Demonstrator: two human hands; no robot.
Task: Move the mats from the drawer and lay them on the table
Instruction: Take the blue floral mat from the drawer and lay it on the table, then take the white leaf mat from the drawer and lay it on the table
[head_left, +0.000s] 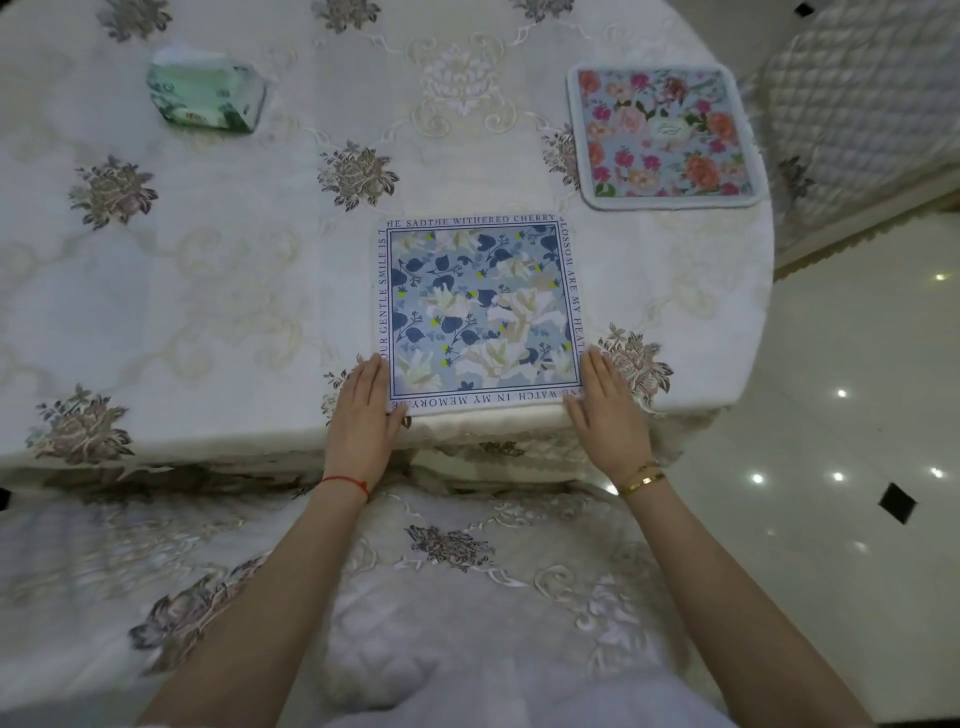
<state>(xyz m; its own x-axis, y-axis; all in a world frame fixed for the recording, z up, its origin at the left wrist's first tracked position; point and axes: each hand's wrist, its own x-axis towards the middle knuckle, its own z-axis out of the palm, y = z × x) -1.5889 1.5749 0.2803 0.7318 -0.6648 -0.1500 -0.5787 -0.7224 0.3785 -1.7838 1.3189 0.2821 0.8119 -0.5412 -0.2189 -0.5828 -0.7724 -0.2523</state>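
Note:
A square blue floral mat (480, 312) with a white lettered border lies flat at the near edge of the table (208, 291). My left hand (363, 410) rests flat against its near left corner, thumb on the mat's edge. Against the near right corner my right hand (605, 410) lies flat, fingers together. A second mat (665, 135), with pink and orange flowers and a pale rim, lies flat at the far right of the table. No drawer is in view.
A green tissue pack (208, 96) sits at the far left of the table. The embroidered tablecloth hangs over the near edge. A quilted chair (852, 104) stands at the right. The glossy white floor (852, 395) lies to the right.

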